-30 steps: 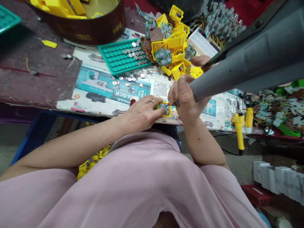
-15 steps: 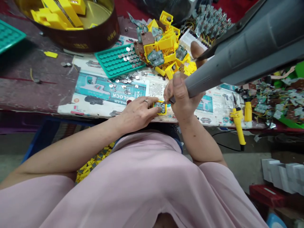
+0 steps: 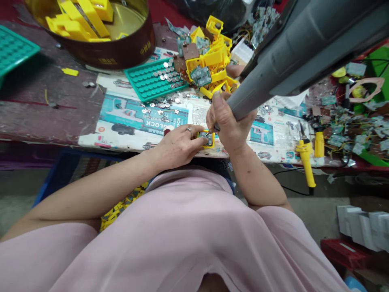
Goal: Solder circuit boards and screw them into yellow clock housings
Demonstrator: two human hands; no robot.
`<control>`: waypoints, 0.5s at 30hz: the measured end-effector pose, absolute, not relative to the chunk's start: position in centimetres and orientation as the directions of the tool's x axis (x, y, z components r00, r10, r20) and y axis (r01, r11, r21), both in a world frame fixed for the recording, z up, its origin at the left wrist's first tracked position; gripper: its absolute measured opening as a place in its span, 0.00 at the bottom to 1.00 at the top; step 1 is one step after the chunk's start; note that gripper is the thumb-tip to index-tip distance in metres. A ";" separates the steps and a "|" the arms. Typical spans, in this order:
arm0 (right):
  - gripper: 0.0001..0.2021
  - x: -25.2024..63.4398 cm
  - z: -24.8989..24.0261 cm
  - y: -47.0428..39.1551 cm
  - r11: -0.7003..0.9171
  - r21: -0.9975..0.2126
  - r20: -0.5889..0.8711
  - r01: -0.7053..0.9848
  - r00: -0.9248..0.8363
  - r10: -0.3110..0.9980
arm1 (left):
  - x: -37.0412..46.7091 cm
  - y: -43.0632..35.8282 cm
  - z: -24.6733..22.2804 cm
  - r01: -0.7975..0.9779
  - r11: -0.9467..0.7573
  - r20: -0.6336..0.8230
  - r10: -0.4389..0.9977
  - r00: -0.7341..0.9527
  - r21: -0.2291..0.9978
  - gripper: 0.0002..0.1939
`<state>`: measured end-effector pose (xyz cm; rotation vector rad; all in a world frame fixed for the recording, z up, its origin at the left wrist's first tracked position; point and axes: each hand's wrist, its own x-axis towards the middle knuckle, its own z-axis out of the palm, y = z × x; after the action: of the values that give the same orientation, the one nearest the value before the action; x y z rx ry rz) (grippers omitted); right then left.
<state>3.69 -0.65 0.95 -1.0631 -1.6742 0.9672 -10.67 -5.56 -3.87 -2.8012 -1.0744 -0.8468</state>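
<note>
My left hand [image 3: 179, 146], with a ring on one finger, presses and holds a small yellow case [image 3: 212, 140] on the table's front edge. A grey circuit part sits inside the case. My right hand [image 3: 229, 121] is wrapped round the lower end of a large grey tool [image 3: 261, 85], which slants up to the upper right. The tool's tip is at the case, partly hidden by my right fingers. Behind my hands lie a teal tray [image 3: 139, 83] with silver discs, loose metal bits [image 3: 164, 106] and a pile of yellow cases [image 3: 212, 56].
A round tin [image 3: 112, 54] holding yellow parts stands at the back left. A yellow soldering iron [image 3: 306, 162] hangs over the front edge at the right, near heaped circuit boards [image 3: 337, 134]. Another teal tray [image 3: 18, 48] is at the far left.
The grey tool has tilted and shifted slightly in my right hand, uncovering more boards at the right. The whole view has shifted a little; my left hand stays on the case.
</note>
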 end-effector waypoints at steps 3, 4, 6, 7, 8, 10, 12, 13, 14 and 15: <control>0.29 4.2 2.5 -1.1 0.411 -0.911 0.408 0.029 -0.078 0.910 | -10.7 -5.6 -4.2 0.648 -0.733 0.470 0.655 0.591 0.206 0.12; 0.27 4.6 3.1 -1.2 0.451 -0.892 0.452 -0.039 -0.034 0.891 | -10.8 -5.7 -4.4 0.653 -0.723 0.462 0.669 0.582 0.225 0.11; 0.24 6.1 4.1 -1.2 0.541 -0.834 0.536 -0.109 0.072 0.841 | -10.8 -5.9 -4.6 0.653 -0.705 0.455 0.694 0.558 0.276 0.13; 0.23 7.0 4.3 -1.1 0.578 -0.811 0.567 -0.091 0.125 0.814 | -10.8 -6.0 -4.7 0.648 -0.699 0.456 0.703 0.545 0.304 0.14; 0.23 8.1 4.4 -0.9 0.600 -0.799 0.586 -0.046 0.166 0.793 | -10.8 -6.1 -4.8 0.642 -0.693 0.458 0.711 0.534 0.329 0.16; 0.22 10.4 3.9 -0.5 0.579 -0.813 0.577 0.067 0.231 0.783 | -10.7 -6.2 -5.2 0.629 -0.689 0.470 0.716 0.515 0.360 0.19; 0.17 12.4 3.1 -0.1 0.517 -0.837 0.546 0.177 0.300 0.782 | -10.7 -6.3 -5.5 0.610 -0.699 0.511 0.704 0.494 0.373 0.17; 0.15 13.4 2.6 0.0 0.489 -0.843 0.538 0.225 0.330 0.776 | -10.6 -6.3 -5.7 0.599 -0.703 0.536 0.697 0.476 0.383 0.15; 0.13 14.2 2.2 0.0 0.466 -0.845 0.534 0.263 0.354 0.768 | -10.7 -6.4 -5.7 0.582 -0.704 0.561 0.696 0.448 0.408 0.14; 0.12 14.9 1.9 0.1 0.456 -0.842 0.537 0.287 0.368 0.759 | -10.7 -6.4 -5.6 0.557 -0.697 0.580 0.704 0.411 0.452 0.13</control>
<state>14.85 0.09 1.94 -1.1069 -1.2047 0.3999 -10.68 -6.42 -5.61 -2.7921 -1.2632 -1.3046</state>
